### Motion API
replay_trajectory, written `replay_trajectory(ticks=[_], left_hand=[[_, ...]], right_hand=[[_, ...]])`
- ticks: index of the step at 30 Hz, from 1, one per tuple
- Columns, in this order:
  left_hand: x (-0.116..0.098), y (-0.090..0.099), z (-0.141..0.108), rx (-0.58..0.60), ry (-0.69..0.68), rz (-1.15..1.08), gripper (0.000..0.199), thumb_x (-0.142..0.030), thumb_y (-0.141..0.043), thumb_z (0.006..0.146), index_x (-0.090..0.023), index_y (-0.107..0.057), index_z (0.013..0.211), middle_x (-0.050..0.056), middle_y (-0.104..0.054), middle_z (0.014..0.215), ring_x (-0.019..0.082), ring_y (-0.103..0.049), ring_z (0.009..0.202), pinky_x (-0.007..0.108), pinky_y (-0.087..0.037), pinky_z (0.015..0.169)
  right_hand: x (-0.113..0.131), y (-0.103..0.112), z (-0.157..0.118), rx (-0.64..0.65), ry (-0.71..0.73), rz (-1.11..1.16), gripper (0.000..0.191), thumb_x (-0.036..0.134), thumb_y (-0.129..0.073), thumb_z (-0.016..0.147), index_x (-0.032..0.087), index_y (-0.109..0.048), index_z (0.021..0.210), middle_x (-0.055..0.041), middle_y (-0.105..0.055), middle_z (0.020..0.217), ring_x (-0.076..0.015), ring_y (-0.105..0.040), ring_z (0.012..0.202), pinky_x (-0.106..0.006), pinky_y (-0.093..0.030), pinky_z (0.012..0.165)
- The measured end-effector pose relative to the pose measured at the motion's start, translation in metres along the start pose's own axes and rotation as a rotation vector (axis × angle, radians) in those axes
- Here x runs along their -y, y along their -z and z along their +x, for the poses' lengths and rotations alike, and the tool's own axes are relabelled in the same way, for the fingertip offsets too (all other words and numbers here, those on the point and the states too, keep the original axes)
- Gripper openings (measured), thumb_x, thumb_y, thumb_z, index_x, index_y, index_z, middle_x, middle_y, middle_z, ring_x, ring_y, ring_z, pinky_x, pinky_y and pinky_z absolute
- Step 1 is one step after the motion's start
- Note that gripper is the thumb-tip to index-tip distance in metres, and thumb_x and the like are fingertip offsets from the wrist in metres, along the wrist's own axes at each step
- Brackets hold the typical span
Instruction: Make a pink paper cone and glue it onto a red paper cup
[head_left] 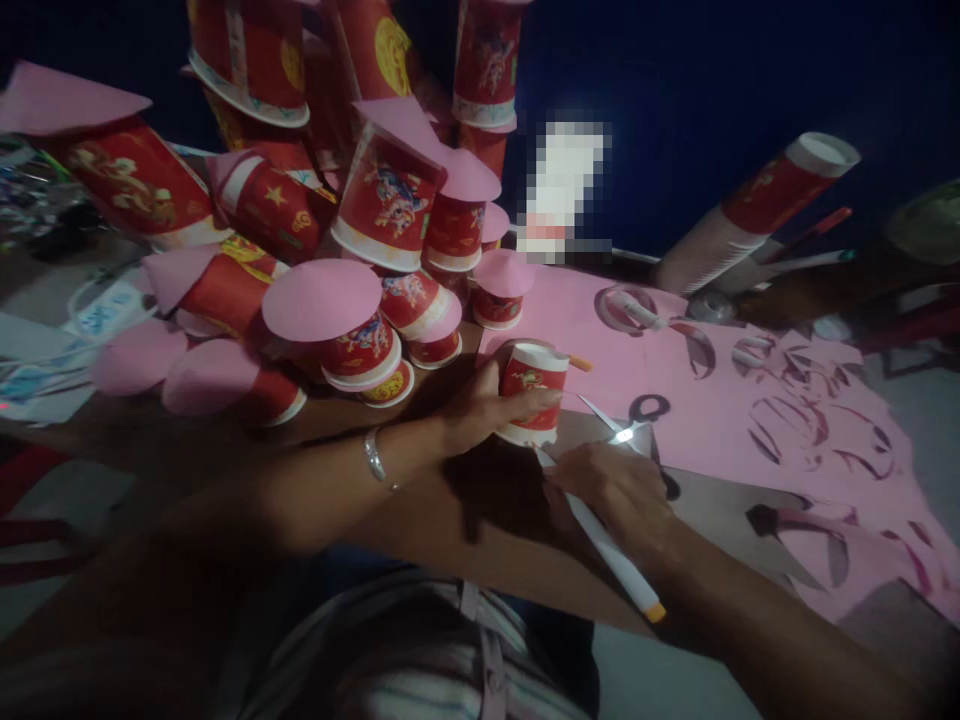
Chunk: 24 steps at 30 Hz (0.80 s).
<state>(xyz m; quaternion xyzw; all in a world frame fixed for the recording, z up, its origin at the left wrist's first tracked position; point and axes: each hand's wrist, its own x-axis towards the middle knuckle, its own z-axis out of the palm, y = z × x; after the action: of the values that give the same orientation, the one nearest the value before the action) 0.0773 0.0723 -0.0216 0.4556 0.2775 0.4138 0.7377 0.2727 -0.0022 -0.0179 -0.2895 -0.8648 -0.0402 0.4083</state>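
My left hand [484,415] is closed round a red paper cup [534,380] with a printed pattern and white rims. A silver bracelet [374,455] circles that wrist. My right hand [611,490] grips a long white pen-like tool [607,550] with an orange end. Its pointed tip is at or very near the cup's lower rim; I cannot tell if they touch. Just beyond the right hand, scissors [625,434] with dark handles lie with their blades apart. Behind the cup a small orange piece [580,363] sticks out.
At the left, several red cups [390,190] with pink paper cones [322,300] are piled up. Pink paper sheets [690,400] with cut scraps [817,400] cover the right side of the brown table [450,540]. A tilted stack of paper cups [757,210] is at the back right.
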Motion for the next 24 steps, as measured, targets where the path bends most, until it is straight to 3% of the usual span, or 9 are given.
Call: replay_trajectory(ticks=[7, 24], left_hand=[[-0.0017, -0.002, -0.0004, 0.0, 0.001, -0.012, 0.044, -0.04, -0.087, 0.081, -0.018, -0.071, 0.116, 0.006, -0.073, 0.095, 0.017, -0.068, 0.078, 0.029, -0.06, 0.07], [0.0033, 0.0017, 0.0002, 0.005, -0.027, -0.041, 0.04, -0.034, -0.086, 0.084, -0.02, -0.071, 0.119, 0.004, -0.074, 0.096, 0.015, -0.069, 0.081, 0.027, -0.06, 0.074]], right_hand=[[0.0035, -0.0012, 0.0072, -0.062, -0.001, -0.011, 0.015, 0.006, -0.073, 0.089, 0.016, -0.067, 0.098, -0.0001, -0.071, 0.077, -0.0142, -0.068, 0.064, -0.028, -0.055, 0.059], [-0.0026, -0.0045, 0.007, -0.065, 0.001, -0.02, 0.017, 0.003, -0.074, 0.087, 0.014, -0.066, 0.097, -0.0022, -0.072, 0.077, -0.0139, -0.068, 0.064, -0.027, -0.057, 0.06]])
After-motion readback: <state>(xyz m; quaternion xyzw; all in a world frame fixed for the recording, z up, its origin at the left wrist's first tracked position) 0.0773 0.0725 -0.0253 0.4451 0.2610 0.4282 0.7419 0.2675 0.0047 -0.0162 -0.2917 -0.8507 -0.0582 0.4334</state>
